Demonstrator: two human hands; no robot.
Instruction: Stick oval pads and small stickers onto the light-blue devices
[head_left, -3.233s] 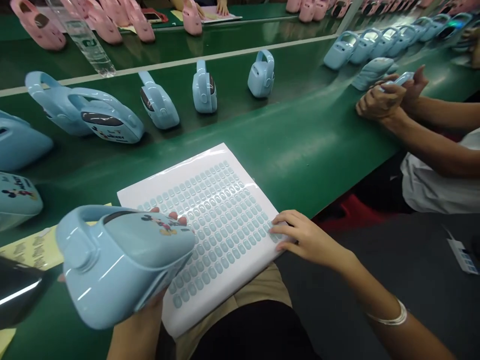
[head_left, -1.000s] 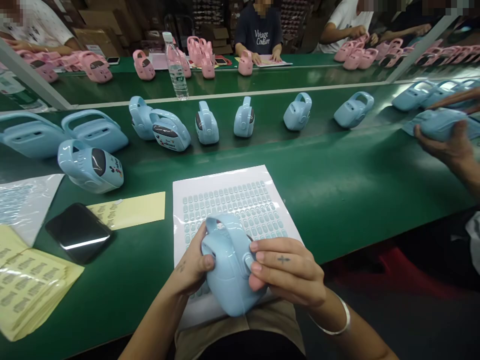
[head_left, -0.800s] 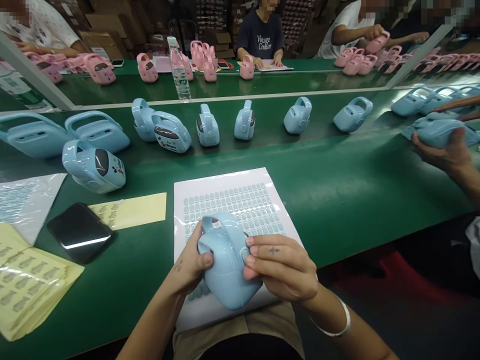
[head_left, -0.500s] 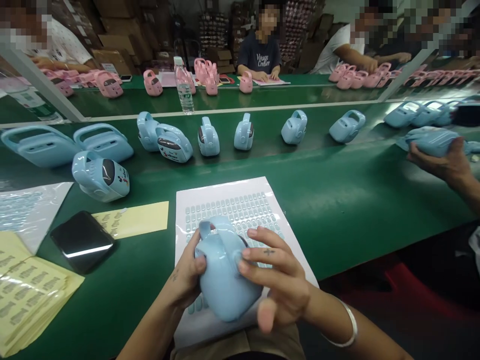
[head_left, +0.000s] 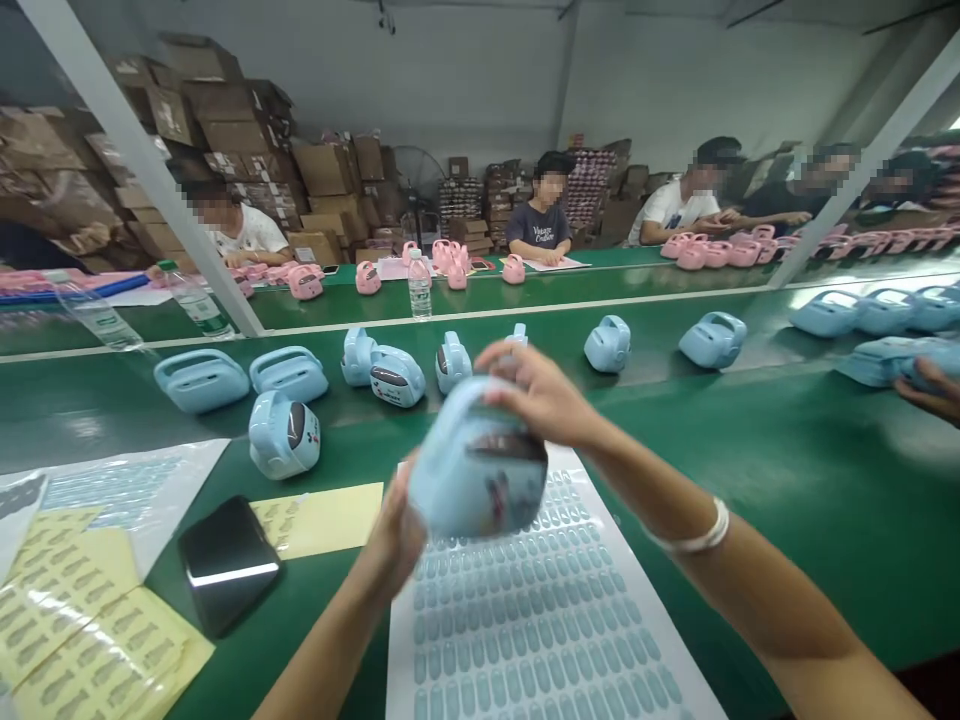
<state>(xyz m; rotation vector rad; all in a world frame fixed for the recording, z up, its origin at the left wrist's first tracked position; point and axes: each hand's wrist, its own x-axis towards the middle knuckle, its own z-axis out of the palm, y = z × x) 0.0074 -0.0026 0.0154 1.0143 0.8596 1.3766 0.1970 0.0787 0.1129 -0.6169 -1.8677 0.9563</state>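
A light-blue plastic unit with a carry handle [head_left: 480,470], a dark window and a printed figure on its front is held up in the middle, smeared by motion. My left hand [head_left: 401,535] grips it at its left side, the fingers partly hidden behind it. My right hand [head_left: 540,390] is at the top of the unit, thumb and fingers closed around its handle. Beneath lies a white sheet [head_left: 525,620] with rows of small pale-blue oval stickers.
More blue units [head_left: 285,435] stand along the green table [head_left: 720,500]. To the left are a black phone [head_left: 229,565], a yellow strip [head_left: 337,520] and yellow sticker sheets [head_left: 97,620]. A co-worker's hand [head_left: 934,390] holds a blue unit at right. A water bottle [head_left: 420,285] stands behind.
The unit has been lifted off the sheet and turned so its printed front faces right. My right hand has moved from its side up to the handle. The view has tilted up.
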